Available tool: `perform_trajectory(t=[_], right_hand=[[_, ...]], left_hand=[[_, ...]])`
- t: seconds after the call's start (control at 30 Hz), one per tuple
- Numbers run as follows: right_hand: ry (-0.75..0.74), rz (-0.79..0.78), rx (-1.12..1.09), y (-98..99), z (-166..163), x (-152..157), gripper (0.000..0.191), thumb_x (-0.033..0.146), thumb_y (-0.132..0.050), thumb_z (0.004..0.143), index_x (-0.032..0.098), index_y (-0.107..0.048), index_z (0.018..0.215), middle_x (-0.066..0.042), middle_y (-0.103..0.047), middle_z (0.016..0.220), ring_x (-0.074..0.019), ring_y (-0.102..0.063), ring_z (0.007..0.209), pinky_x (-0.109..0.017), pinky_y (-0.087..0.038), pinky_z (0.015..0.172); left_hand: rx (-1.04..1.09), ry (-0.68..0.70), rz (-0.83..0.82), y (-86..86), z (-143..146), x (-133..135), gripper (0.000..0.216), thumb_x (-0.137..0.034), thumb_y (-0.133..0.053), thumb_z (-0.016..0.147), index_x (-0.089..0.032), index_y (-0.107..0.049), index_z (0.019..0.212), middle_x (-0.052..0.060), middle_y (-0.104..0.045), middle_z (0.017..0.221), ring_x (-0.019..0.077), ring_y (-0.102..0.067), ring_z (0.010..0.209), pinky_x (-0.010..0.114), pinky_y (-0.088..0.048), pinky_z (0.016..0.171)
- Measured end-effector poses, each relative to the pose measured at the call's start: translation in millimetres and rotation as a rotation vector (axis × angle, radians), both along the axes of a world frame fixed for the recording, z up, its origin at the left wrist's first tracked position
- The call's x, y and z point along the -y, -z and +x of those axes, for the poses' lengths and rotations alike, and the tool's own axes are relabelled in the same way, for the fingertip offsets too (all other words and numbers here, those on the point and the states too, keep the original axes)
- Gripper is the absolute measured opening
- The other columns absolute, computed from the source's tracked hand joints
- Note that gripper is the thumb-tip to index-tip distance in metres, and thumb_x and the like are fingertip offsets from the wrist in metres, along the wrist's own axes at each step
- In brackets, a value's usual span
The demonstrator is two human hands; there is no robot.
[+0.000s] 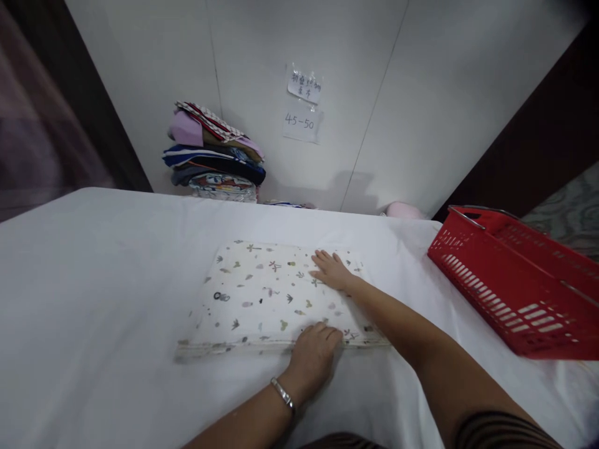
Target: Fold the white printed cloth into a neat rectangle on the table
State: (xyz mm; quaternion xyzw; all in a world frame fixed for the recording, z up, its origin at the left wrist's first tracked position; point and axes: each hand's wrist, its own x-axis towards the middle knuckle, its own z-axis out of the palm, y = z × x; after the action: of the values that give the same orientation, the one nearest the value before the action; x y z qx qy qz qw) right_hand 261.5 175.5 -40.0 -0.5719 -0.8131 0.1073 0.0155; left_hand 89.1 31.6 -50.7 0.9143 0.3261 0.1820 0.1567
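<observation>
A folded white cloth (262, 296) printed with small coloured figures lies flat in the middle of the white-covered table (93, 280). My left hand (312, 355), with a bracelet on the wrist, rests at the cloth's near edge, fingers curled down onto it. My right hand (331, 270) lies flat on the cloth's far right part, fingers stretched out and slightly apart. Neither hand lifts the cloth.
A red plastic basket (519, 280) stands at the table's right edge. A stack of folded clothes (213, 156) sits behind the table against the white wall, below two paper notes (303, 106). A pink item (405, 211) shows behind the far edge.
</observation>
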Motion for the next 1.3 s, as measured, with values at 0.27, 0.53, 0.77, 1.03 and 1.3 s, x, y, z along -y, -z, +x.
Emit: perform_trajectory(t=[0.27, 0.53, 0.77, 1.03, 1.3], right_hand=[[0.016, 0.000, 0.008, -0.8, 3.9, -3.2, 0.075, 0.067, -0.014, 0.086, 0.021, -0.020, 0.145, -0.006, -0.006, 0.152, -0.0228, -0.002, 0.139, -0.046, -0.003, 0.110], [0.251, -0.010, 0.092, 2.0, 31.6, -4.0, 0.073, 0.065, -0.017, 0.087, 0.020, -0.020, 0.145, -0.007, -0.007, 0.152, -0.0240, -0.003, 0.139, -0.046, -0.004, 0.109], [0.265, 0.044, 0.109, -0.4, 39.0, 2.4, 0.071, 0.064, -0.016, 0.088, 0.020, -0.022, 0.144, -0.007, -0.008, 0.152, -0.0235, -0.001, 0.139, -0.046, -0.002, 0.109], [0.359, -0.001, 0.109, 2.7, 47.9, -0.4, 0.072, 0.064, -0.016, 0.087, 0.020, -0.020, 0.144, -0.007, -0.009, 0.152, -0.0244, -0.004, 0.139, -0.048, -0.006, 0.109], [0.363, 0.069, 0.112, -0.7, 48.9, 22.4, 0.067, 0.060, -0.019, 0.089, 0.020, -0.025, 0.143, -0.009, -0.013, 0.152, -0.0251, -0.007, 0.139, -0.049, -0.005, 0.108]], left_hand=[[-0.030, 0.018, 0.006, 2.2, -1.3, 0.2, 0.028, -0.007, -0.041, 0.084, -0.020, -0.058, 0.101, 0.002, -0.064, 0.097, 0.0176, -0.053, 0.089, 0.032, -0.041, 0.079], [-0.054, 0.020, -0.032, -5.0, -2.1, 0.1, 0.026, -0.008, -0.041, 0.084, -0.020, -0.058, 0.099, 0.001, -0.065, 0.095, 0.0181, -0.054, 0.089, 0.032, -0.041, 0.078], [-0.005, 0.017, 0.014, 0.7, -1.8, 0.6, 0.025, -0.007, -0.042, 0.084, -0.021, -0.058, 0.099, 0.001, -0.065, 0.095, 0.0178, -0.054, 0.087, 0.032, -0.041, 0.078], [-0.016, 0.010, 0.007, 0.6, -0.8, 0.1, 0.026, -0.007, -0.042, 0.083, -0.020, -0.058, 0.099, 0.001, -0.065, 0.095, 0.0183, -0.054, 0.088, 0.032, -0.041, 0.078], [-0.043, 0.033, -0.007, -5.4, -2.1, -0.1, 0.028, -0.008, -0.039, 0.085, -0.020, -0.059, 0.102, 0.003, -0.064, 0.095, 0.0185, -0.053, 0.090, 0.032, -0.040, 0.079]])
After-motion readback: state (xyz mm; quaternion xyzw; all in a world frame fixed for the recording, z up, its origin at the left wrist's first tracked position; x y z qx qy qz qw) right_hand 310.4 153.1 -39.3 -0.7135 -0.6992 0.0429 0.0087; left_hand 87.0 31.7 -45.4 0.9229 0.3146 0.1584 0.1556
